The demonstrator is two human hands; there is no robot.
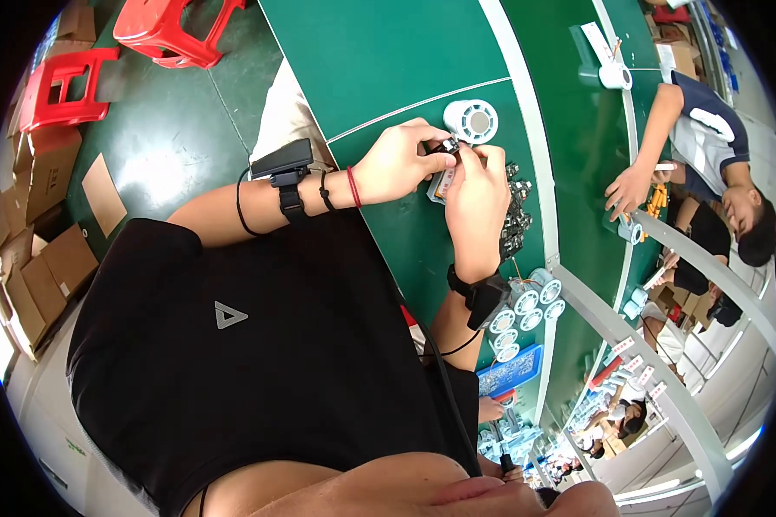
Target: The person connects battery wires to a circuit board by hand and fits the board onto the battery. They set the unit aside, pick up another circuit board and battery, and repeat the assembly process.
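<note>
Near edge of green workbench is running close along wearer's body; bare top is stretching toward wearer's left, a metal rail bounding the far edge. Left hand is pinching a small dark part above the bench, just beside a round white unit. Dark boards are crowding right hand's far side. Red stools are standing on the floor. Right fingers are curling inward, tips hidden; cannot tell their grip. Far benches are blurring.
</note>
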